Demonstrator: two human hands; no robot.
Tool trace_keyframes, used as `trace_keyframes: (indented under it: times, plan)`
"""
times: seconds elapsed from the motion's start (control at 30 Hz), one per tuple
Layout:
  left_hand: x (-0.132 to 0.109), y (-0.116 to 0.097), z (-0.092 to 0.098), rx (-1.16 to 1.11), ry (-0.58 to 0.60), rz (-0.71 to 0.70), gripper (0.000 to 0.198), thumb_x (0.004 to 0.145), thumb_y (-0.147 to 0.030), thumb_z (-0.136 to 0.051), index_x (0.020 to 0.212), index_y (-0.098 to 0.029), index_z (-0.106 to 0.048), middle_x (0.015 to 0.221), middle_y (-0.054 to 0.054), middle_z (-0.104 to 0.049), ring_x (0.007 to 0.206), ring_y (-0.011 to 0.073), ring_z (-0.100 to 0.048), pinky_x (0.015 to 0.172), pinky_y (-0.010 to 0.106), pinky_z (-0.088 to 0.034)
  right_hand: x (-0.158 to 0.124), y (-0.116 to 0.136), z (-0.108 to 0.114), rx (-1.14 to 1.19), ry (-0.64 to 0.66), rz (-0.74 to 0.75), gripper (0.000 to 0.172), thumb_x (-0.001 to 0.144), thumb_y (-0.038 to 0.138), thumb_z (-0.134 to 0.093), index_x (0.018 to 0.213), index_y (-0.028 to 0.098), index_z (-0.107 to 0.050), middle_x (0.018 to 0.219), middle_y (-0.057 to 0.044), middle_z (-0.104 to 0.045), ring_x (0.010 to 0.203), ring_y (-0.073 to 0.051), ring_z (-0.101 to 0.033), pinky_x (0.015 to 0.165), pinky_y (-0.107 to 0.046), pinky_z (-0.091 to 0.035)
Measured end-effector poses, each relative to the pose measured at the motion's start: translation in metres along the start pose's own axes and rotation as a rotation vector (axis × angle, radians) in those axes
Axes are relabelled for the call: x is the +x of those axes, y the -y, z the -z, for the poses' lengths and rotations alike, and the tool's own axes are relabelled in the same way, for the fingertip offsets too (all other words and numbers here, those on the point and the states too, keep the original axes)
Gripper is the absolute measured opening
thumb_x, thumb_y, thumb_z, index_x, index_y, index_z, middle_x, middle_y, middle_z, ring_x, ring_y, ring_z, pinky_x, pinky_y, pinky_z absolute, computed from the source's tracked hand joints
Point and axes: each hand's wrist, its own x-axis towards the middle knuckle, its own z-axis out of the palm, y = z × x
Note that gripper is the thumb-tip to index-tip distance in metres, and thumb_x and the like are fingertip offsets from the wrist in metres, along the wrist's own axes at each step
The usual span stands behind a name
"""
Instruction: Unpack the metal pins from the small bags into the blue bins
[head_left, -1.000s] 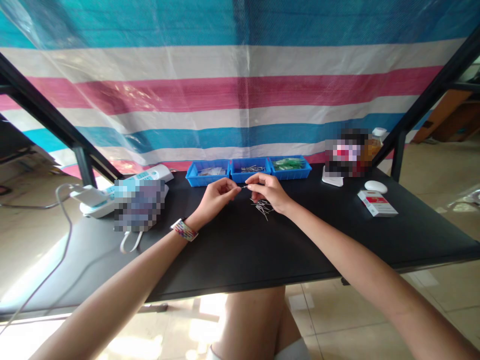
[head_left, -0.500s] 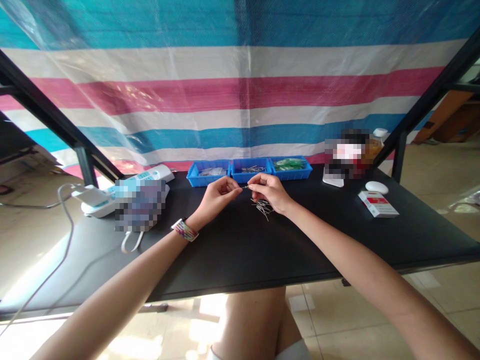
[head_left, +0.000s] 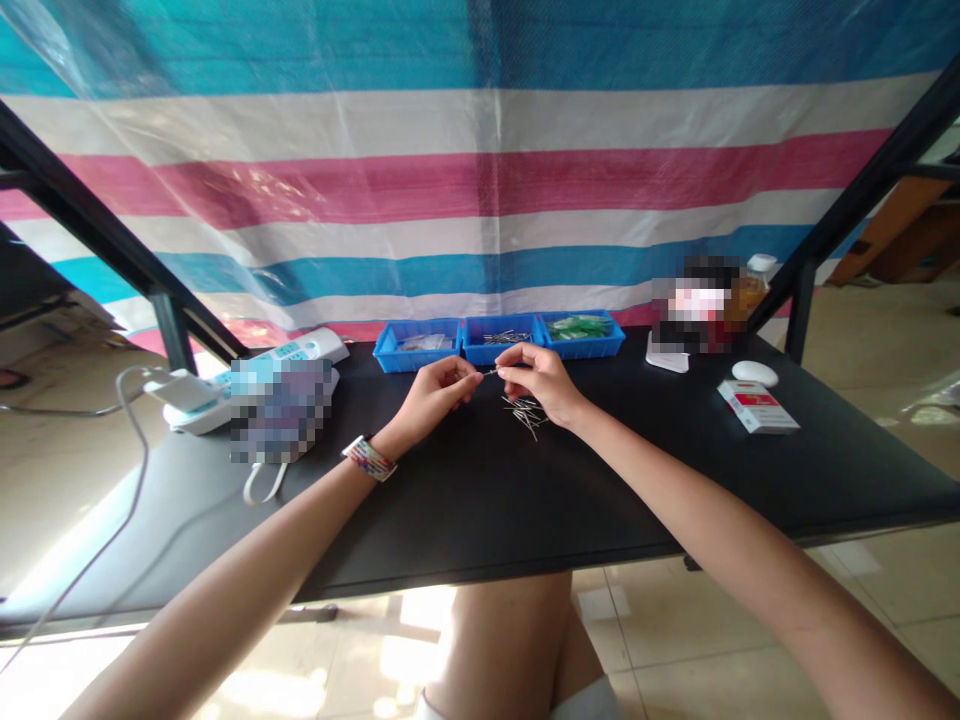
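Observation:
Between my hands, just in front of the middle bin, is a thin metal pin (head_left: 490,373), too small to make out fully. My left hand (head_left: 441,388) pinches its left end between thumb and fingertip. At its right end, the thumb and fingers of my right hand (head_left: 541,382) are closed on it. A loose pile of thin silvery pins (head_left: 527,416) lies on the black table below my right hand. Behind my hands stand three joined blue bins: the left bin (head_left: 384,356) holds small pale pieces, the middle bin (head_left: 471,352) metal pins, the right bin (head_left: 592,348) green pieces.
To the left on the table (head_left: 450,520) lie a white power strip (head_left: 322,348) with a plugged-in charger (head_left: 180,390) and a blurred dark item (head_left: 285,410). On the right are a small red-and-white box (head_left: 759,408), a white oval case (head_left: 754,374) and a bottle (head_left: 756,285).
Slightly more of the thin pin shows between my fingertips, with my left fingers a little farther from the right ones. Everything else looks the same.

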Motion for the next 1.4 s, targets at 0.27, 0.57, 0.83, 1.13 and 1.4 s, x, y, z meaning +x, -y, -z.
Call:
trace_keyframes:
  times: [0.27, 0.57, 0.83, 1.13, 1.4]
  plan:
    - [0.000, -0.002, -0.001, -0.007, -0.008, -0.052, 0.042, 0.085, -0.055, -0.084, 0.087, -0.017, -0.066, 0.072, -0.001, -0.060, 0.061, 0.0108, -0.053, 0.055, 0.023, -0.040, -0.001, -0.001, 0.001, 0.048, 0.064, -0.067, 0.029, 0.069, 0.035, -0.086, 0.082, 0.019, -0.065, 0.071, 0.004, -0.064, 0.057, -0.011, -0.062, 0.048, -0.023, -0.057]
    - [-0.004, 0.001, -0.005, 0.114, 0.007, -0.114, 0.030, 0.089, -0.047, -0.077, 0.099, -0.019, -0.069, 0.076, 0.000, -0.063, 0.067, 0.0144, -0.058, 0.063, 0.026, -0.047, 0.017, 0.002, 0.014, 0.120, -0.182, 0.036, 0.043, 0.073, 0.036, -0.089, 0.109, 0.022, -0.069, 0.086, 0.001, -0.076, 0.056, -0.011, -0.067, 0.054, -0.026, -0.064]
    - [-0.009, 0.009, -0.012, 0.592, 0.199, -0.328, 0.026, 0.096, -0.035, -0.068, 0.118, -0.029, -0.081, 0.109, 0.008, -0.070, 0.096, 0.0240, -0.068, 0.090, 0.038, -0.056, 0.016, -0.009, 0.017, 0.007, -0.174, 0.001, 0.029, 0.075, 0.037, -0.084, 0.094, 0.018, -0.072, 0.070, 0.002, -0.070, 0.046, -0.009, -0.061, 0.043, -0.021, -0.055]
    - [-0.012, 0.003, -0.013, 0.653, 0.183, -0.346, 0.011, 0.092, -0.022, -0.064, 0.097, -0.024, -0.073, 0.100, 0.005, -0.069, 0.089, 0.0225, -0.065, 0.081, 0.034, -0.053, 0.014, -0.016, 0.011, -0.083, -0.125, -0.008, 0.027, 0.074, 0.040, -0.081, 0.087, 0.019, -0.072, 0.068, 0.001, -0.070, 0.048, -0.010, -0.062, 0.045, -0.021, -0.055]
    - [-0.005, 0.005, -0.010, 0.334, -0.019, -0.196, 0.007, 0.091, -0.027, -0.066, 0.094, -0.021, -0.066, 0.089, 0.003, -0.071, 0.081, 0.0184, -0.066, 0.072, 0.030, -0.049, 0.008, -0.011, 0.006, -0.173, 0.014, 0.074, 0.018, 0.075, 0.034, -0.078, 0.083, 0.019, -0.074, 0.071, 0.000, -0.070, 0.048, -0.011, -0.059, 0.044, -0.022, -0.050]
